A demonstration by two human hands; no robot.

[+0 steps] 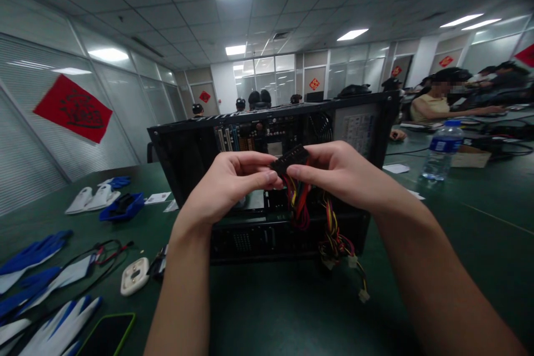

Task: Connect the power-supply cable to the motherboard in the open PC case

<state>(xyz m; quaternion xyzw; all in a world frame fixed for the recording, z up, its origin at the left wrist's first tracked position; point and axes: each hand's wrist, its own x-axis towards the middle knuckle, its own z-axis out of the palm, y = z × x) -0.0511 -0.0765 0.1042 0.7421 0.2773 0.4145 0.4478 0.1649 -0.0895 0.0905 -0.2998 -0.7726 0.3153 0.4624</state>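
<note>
A black power connector [291, 159] with several coloured wires is pinched between my two hands. My left hand [233, 181] grips its left end with thumb and fingertips. On its right end, my right hand [334, 169] has its thumb in front and fingers behind. Red, orange and yellow wires [298, 208] hang down from it. Behind my hands stands an open black computer case [183, 161], its motherboard [267, 130] partly showing and a labelled power supply [354, 128] at the upper right. A second bundle of loose wires [331, 228] with white plugs dangles over the case's front edge.
Blue and white gloves [62, 325], a green-edged phone [108, 335], a white square object [134, 276] and a blue tray [122, 207] lie on the green table [258, 311] at left. A water bottle [443, 150] and cardboard box [471, 157] stand at right. People sit farther back.
</note>
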